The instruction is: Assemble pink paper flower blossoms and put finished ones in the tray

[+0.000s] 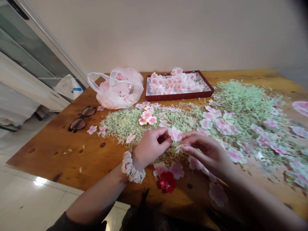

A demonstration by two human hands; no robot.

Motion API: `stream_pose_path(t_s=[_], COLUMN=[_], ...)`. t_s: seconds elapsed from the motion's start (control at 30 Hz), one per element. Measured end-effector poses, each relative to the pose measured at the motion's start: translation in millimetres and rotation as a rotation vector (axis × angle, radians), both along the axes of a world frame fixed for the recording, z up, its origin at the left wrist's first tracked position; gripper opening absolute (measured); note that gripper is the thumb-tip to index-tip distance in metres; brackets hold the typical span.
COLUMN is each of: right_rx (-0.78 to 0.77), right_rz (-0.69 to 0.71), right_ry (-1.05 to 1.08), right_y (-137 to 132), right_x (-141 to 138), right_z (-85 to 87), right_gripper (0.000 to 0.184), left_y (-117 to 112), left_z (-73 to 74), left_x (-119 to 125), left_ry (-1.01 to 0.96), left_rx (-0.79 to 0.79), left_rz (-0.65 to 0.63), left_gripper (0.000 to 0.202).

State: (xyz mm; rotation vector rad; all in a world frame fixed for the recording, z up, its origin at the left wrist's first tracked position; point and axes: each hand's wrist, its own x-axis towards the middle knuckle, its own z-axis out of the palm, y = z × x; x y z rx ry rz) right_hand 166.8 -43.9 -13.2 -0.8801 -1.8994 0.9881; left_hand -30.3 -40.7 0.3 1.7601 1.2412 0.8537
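Note:
A pale pink artificial flower [175, 133] is pinched between the thumb and fingers of my left hand [152, 145], which wears a scrunchie [132, 167] at the wrist. Close by on the right, my right hand [209, 150] has its thumb and fingertips drawn together at the flower's edge, on a small whitish piece too blurred to name. Below both hands lie pink petal pieces [176, 170] and a red flower [167, 182]. Beneath and beyond them spreads a bed of small pale green stems [122, 123], with a cluster of pink flowers [147, 115] on top.
At the back, a dark red tray [179, 96] holds pink flowers beside a translucent plastic bag [117, 89]. Eyeglasses [79, 123] rest on the wooden table [48, 150] at left. A heap of green stems [245, 99] and scattered pink flowers [264, 139] cover the right side.

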Motion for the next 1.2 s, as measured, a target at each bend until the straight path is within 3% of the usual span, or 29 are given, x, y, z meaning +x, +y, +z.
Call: stream_pose_path(t_s=[0.13, 0.2, 0.3, 0.37, 0.43, 0.57, 0.67, 0.9, 1.03, 1.2], right_rx=[-0.025, -0.099, -0.21, -0.245, -0.266, -0.275, -0.188, -0.06, -0.055, 0.254], right_rz=[-0.011, -0.034, -0.114, -0.14, -0.123, -0.107, -0.132, -0.174, -0.21, -0.122], right_ry=[0.041, 0.091, 0.161, 0.193, 0.223, 0.244, 0.208, 0.164, 0.155, 0.023], right_y=[0.5, 0.9, 1.5, 1.9, 2.1, 1.3, 0.5, -2.2, -6.3, -12.6], right_x=[-1.5, -1.4, -1.7, -2.6, -3.8, -5.3, -5.2, -2.1, 1.8, 3.3], right_z=[2.2, 2.1, 0.5, -0.6, -1.1, -1.0, -1.3, -1.0, 1.0, 6.4], right_gripper=[0.006, 0.006, 0.005, 0.006, 0.005, 0.005, 0.005, 0.002, 0.005, 0.019], left_y=[-1.3, -2.1, -3.8, -4.7, -5.3, -6.2, -6.5, -1.8, -1.0, -3.9], left_z=[-3.0, -3.3, -2.6, -1.9, -1.5, -2.1, -3.9, -8.7, -1.8, 8.1], left_x=[0.5, 0.2, -0.6, -0.3, 1.1, 5.3, 7.6, 6.0, 0.8, -2.2], left_ry=[-0.043, -0.101, -0.062, 0.04, 0.135, 0.178, 0.128, 0.269, 0.09, -0.198], left_rx=[-0.048, 0.01, 0.354, 0.569, 0.654, 0.448, 0.285, 0.369, 0.306, 0.018], left_rz=[-0.056, -0.039, 0.047, 0.003, -0.091, -0.16, -0.158, -0.105, -0.053, -0.13], left_gripper=[0.016, 0.016, 0.025, 0.025, 0.019, 0.02, 0.023, 0.021, 0.021, 0.03])
